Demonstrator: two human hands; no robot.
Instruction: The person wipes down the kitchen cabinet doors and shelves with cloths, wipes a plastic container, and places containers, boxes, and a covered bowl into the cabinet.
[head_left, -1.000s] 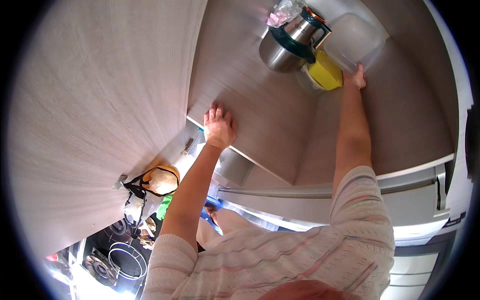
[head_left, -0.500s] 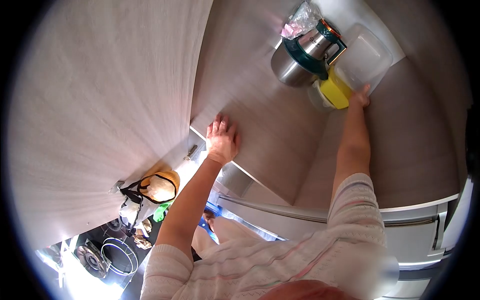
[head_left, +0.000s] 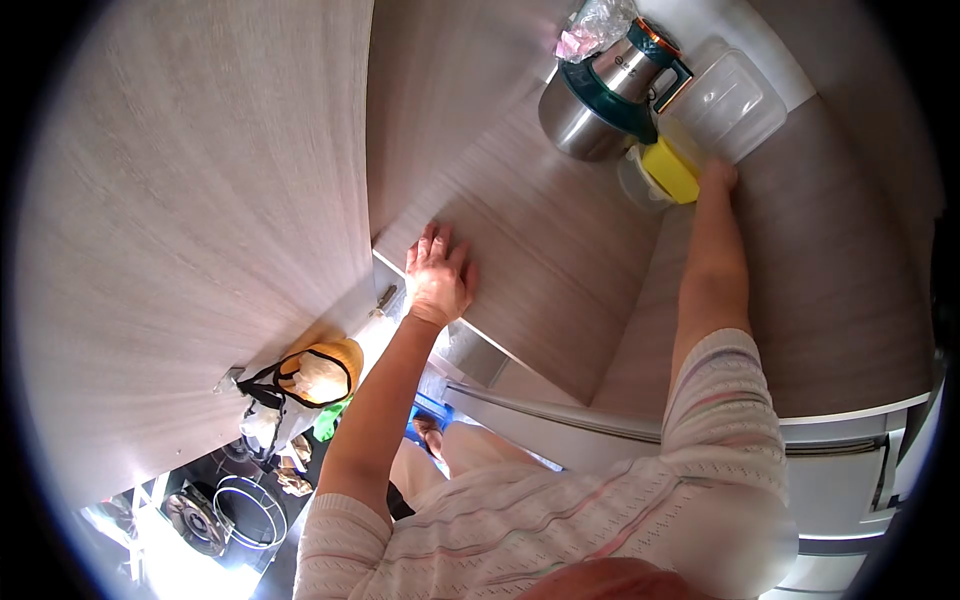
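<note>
My left hand (head_left: 438, 278) lies with fingers apart on the front edge of the wooden shelf (head_left: 540, 260), holding nothing. Deep in the cabinet, my right hand (head_left: 718, 176) is at the yellow container (head_left: 670, 170) and the near end of the clear plastic box (head_left: 735, 105); its fingers are mostly hidden, so its grip cannot be made out. A clear round container (head_left: 640, 180) sits beside the yellow one. To their left stands a steel pot (head_left: 580, 120) with a dark green rim, and a steel jug-like part (head_left: 627, 68) with a green handle is on top.
A crumpled clear plastic bag (head_left: 600, 25) lies behind the pot. The large cabinet door (head_left: 200, 200) stands at the left. Below it hang a yellow-orange bag (head_left: 335, 372) and other bags. A stove burner (head_left: 197, 522) and a wire ring (head_left: 250, 512) are at lower left.
The view has shifted. My right hand's fingers, partly visible earlier, are now more hidden, and the clear box lies at a slightly different angle. My left hand stays on the shelf edge.
</note>
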